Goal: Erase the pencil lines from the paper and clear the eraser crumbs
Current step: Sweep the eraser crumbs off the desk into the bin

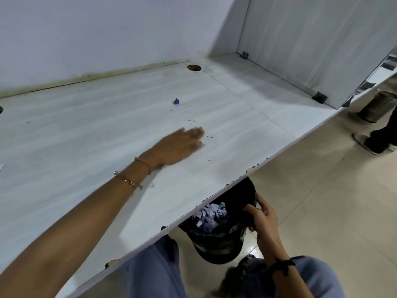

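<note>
Crumbs (209,137) mid-sweep — left hand (180,145) flat, fingers released; right hand (261,218) grasping bin (217,246) — next, brush to edge.

A long white tabletop (90,134) with a faint streaked grain runs along a plain pale wall (96,29); the seam where they meet is stained yellowish. A round cable hole (194,67) sits near that back edge. To the right, a white divider panel (311,39) stands upright on the surface, fixed by small dark brackets (319,97). The floor (322,190) is glossy beige tile. A metal cylindrical bin (377,107) stands far right. Light is soft and even.
</note>
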The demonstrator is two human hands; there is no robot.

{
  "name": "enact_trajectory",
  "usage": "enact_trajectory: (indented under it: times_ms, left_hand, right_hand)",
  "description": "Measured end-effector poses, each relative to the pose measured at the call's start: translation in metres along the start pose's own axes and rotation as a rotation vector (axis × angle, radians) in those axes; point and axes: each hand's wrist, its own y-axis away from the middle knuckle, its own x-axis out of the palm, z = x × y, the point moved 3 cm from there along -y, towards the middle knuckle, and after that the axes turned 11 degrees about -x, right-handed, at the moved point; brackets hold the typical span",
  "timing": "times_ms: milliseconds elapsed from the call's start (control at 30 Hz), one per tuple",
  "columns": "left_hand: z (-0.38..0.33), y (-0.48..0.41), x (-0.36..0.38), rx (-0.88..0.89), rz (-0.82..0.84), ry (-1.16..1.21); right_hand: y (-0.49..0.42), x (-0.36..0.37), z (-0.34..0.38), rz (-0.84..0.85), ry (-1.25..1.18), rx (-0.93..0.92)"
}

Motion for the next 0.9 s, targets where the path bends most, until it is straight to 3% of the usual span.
enact_trajectory:
  times_ms: [33, 100, 200, 267, 333, 400, 467, 533, 567, 633, 700, 767, 833, 900]
  left_hand:
    - [-0.001, 0.003, -0.002, -0.013, -0.007, 0.079]
    - [0.022, 0.007, -0.013, -0.209, -0.149, 0.237]
    - [0.082, -0.009, -0.023, -0.564, -0.260, 0.122]
    - [0.092, -0.022, -0.026, -0.613, -0.212, 0.043]
    - [0.076, -0.034, -0.027, -0.494, -0.170, 0.076]
    - [0.048, -0.041, -0.022, -0.207, -0.095, 0.065]
    - [0.027, -0.035, -0.013, -0.043, 0.029, 0.145]
    - [0.020, -0.028, -0.012, -0.042, 0.023, 0.351]
    - [0.022, -0.027, -0.016, -0.083, -0.064, 0.439]
    - [0.039, -0.035, -0.027, -0.169, -0.188, 0.379]
    - [0.051, -0.045, -0.030, -0.205, -0.114, 0.087]
    - [0.051, -0.057, -0.026, -0.211, -0.074, -0.035]
    - [0.031, -0.064, -0.017, -0.103, 0.014, -0.067]
    - [0.012, -0.062, -0.013, 0.021, 0.079, 0.057]
  right_hand:
    - [-0.002, -0.001, 0.000, -0.004, -0.001, -0.002]
    - [-0.006, -0.002, -0.002, -0.016, 0.016, -0.001]
    - [-0.010, -0.003, -0.003, -0.028, 0.035, -0.012]
    - [-0.011, -0.004, -0.002, -0.033, 0.036, -0.024]
    - [-0.012, -0.004, -0.001, -0.033, 0.040, -0.026]
    - [-0.012, -0.004, 0.000, -0.040, 0.032, -0.017]
    - [-0.012, -0.005, 0.004, -0.045, 0.019, -0.005]
    - [-0.012, -0.006, 0.007, -0.049, 0.016, 0.004]
    - [-0.013, -0.006, 0.008, -0.048, 0.017, 0.011]
    - [-0.014, -0.006, 0.009, -0.043, 0.018, 0.020]
    - [-0.014, -0.007, 0.011, -0.041, 0.013, 0.016]
    - [-0.013, -0.007, 0.013, -0.029, 0.012, 0.004]
    - [-0.013, -0.008, 0.012, -0.028, 0.007, 0.004]
    - [-0.014, -0.009, 0.009, -0.030, 0.006, 0.001]
